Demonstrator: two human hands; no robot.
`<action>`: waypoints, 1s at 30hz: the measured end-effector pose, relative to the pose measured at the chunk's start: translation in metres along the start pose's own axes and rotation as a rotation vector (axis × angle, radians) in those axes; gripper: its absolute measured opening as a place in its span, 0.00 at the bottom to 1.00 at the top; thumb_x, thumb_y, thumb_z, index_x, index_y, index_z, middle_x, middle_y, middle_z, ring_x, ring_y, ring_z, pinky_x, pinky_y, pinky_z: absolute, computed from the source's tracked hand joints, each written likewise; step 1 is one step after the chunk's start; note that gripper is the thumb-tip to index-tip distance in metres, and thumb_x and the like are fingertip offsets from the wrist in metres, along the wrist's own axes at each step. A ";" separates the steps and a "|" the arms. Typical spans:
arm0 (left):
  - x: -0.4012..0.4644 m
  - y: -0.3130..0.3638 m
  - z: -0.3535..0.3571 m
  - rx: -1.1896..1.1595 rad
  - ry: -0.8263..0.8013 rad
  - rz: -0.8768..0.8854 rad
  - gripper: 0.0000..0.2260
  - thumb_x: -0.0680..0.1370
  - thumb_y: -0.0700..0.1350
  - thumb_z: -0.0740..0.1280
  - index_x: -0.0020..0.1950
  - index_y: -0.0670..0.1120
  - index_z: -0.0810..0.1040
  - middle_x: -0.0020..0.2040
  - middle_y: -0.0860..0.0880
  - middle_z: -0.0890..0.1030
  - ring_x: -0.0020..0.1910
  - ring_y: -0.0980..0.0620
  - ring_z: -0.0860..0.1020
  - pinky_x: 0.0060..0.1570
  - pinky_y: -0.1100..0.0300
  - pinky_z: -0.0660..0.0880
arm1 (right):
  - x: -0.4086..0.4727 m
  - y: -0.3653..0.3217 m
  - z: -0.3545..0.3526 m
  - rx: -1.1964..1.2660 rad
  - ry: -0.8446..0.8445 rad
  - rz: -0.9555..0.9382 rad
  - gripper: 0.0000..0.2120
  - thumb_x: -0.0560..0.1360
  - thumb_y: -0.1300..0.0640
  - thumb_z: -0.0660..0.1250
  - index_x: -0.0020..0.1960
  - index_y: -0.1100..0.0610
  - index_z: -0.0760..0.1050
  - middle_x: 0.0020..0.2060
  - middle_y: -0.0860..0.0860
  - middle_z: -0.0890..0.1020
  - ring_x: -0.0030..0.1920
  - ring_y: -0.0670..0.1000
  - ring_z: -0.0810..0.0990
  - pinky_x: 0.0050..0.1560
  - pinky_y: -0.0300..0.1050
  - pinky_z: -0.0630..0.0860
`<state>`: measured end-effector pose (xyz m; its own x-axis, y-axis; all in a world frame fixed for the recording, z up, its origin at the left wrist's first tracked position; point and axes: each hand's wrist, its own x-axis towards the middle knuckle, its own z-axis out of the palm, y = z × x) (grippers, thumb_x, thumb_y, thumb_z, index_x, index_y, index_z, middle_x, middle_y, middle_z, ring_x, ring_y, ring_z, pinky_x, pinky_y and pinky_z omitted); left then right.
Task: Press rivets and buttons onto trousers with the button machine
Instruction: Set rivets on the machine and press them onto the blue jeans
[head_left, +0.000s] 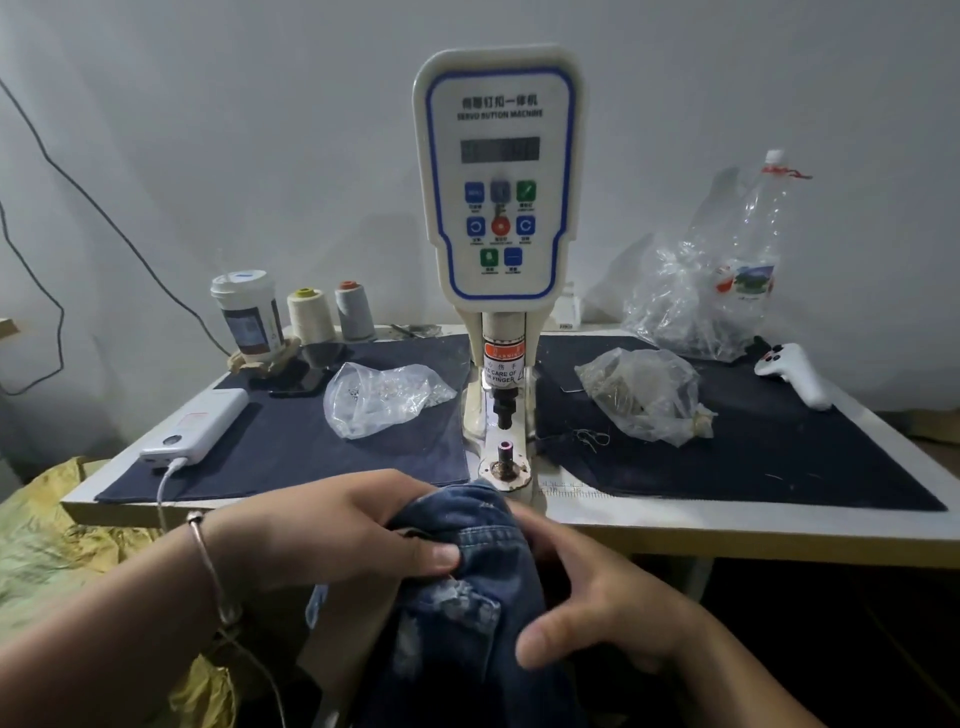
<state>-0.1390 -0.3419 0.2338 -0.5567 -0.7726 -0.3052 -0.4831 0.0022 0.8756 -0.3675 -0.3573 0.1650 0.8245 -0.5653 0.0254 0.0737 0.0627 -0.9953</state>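
Note:
The white button machine (497, 176) stands at the table's middle, its lower die (505, 453) bare under the punch. Just in front of the die, at the table's edge, I hold blue denim trousers (457, 597) bunched up. My left hand (337, 525) grips the fabric from the left, thumb on top and fingers curled round the fold. On the right side of the trousers lies my right hand (597, 597), thumb spread out, its fingertips hidden behind the denim. A clear bag of small metal pieces (379, 395) lies left of the machine, and a bag of brownish pieces (644, 392) lies right of it.
Dark cloth (291, 447) covers the table. At the left are a white power bank (200, 426) with its cable, a cup (249, 312), a phone and two thread cones (332, 312). At the right are a plastic bottle (753, 249) in crumpled plastic and a white handle-shaped device (795, 374).

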 end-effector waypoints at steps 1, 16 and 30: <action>0.001 0.001 0.004 0.019 0.015 0.008 0.09 0.76 0.46 0.69 0.55 0.49 0.83 0.54 0.47 0.85 0.52 0.52 0.83 0.52 0.59 0.77 | -0.004 -0.002 0.000 0.010 -0.039 0.036 0.37 0.65 0.67 0.73 0.72 0.58 0.66 0.67 0.59 0.75 0.67 0.60 0.73 0.68 0.57 0.69; 0.007 -0.034 -0.001 -0.147 -0.060 -0.138 0.16 0.62 0.48 0.79 0.48 0.45 0.86 0.43 0.47 0.84 0.41 0.53 0.81 0.42 0.62 0.76 | -0.036 -0.013 -0.038 0.240 0.084 0.251 0.24 0.65 0.73 0.63 0.61 0.66 0.77 0.58 0.66 0.79 0.53 0.59 0.81 0.57 0.49 0.77; 0.043 -0.067 0.019 -0.641 0.235 0.016 0.27 0.56 0.54 0.84 0.48 0.40 0.86 0.45 0.42 0.86 0.43 0.49 0.85 0.41 0.64 0.79 | -0.010 -0.006 -0.039 -0.111 0.661 0.280 0.18 0.71 0.40 0.68 0.42 0.54 0.86 0.42 0.51 0.87 0.44 0.47 0.85 0.40 0.35 0.77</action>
<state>-0.1439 -0.3635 0.1548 -0.3637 -0.8934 -0.2639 0.0604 -0.3053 0.9503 -0.3979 -0.3848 0.1667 0.2904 -0.9212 -0.2588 -0.1771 0.2141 -0.9606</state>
